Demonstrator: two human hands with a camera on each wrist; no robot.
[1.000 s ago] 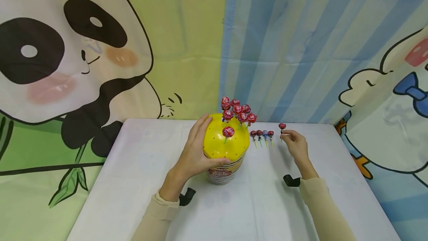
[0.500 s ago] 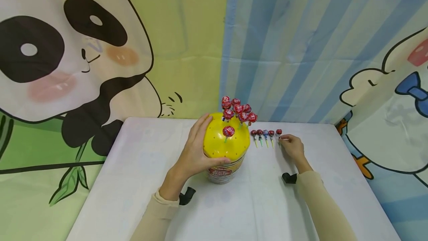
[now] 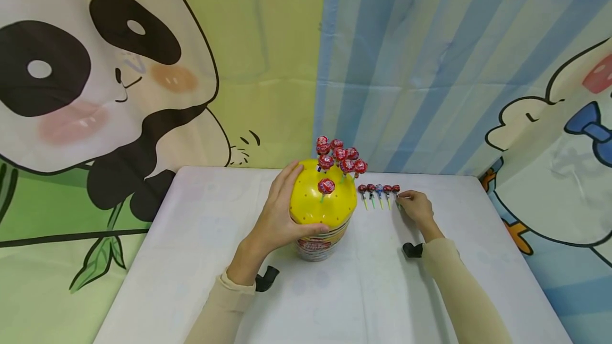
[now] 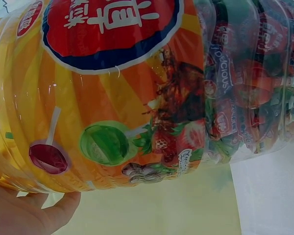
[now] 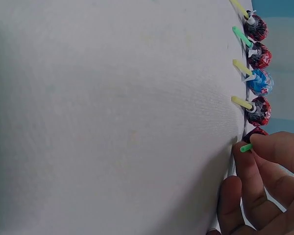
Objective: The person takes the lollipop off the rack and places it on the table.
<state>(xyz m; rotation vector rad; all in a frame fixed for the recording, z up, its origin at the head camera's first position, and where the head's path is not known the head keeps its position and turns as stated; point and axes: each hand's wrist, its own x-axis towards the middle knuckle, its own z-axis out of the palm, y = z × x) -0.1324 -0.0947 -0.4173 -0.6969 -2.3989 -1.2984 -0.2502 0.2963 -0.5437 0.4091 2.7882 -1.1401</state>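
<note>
A clear plastic candy jar [image 3: 317,251] with a yellow lid [image 3: 306,203] stands on the table; its label shows lollipops and fruit, and wrapped sweets fill its far end in the left wrist view. My left hand [image 3: 274,222] grips it around the lid's left side, thumb across the front. Several red-wrapped lollipops [image 3: 339,155] stand upright in holes in the lid. Right of the jar, my right hand [image 3: 417,210] pinches the green stick [image 5: 246,147] of a dark red lollipop [image 3: 396,188], at the right end of a row. Its head is mostly behind my fingers in the right wrist view.
The row's other lollipops include a blue one [image 3: 379,189] and dark red ones [image 5: 258,111], sticks toward me. A white cloth covers the table [image 3: 201,259]. Behind hangs a printed cloth [image 3: 268,68] with a panda. A black wrist mount [image 3: 412,250] juts from each wrist.
My right hand has moved left and lowered its lollipop to the right end of the row, then edged slightly closer. The left hand still holds the jar.
</note>
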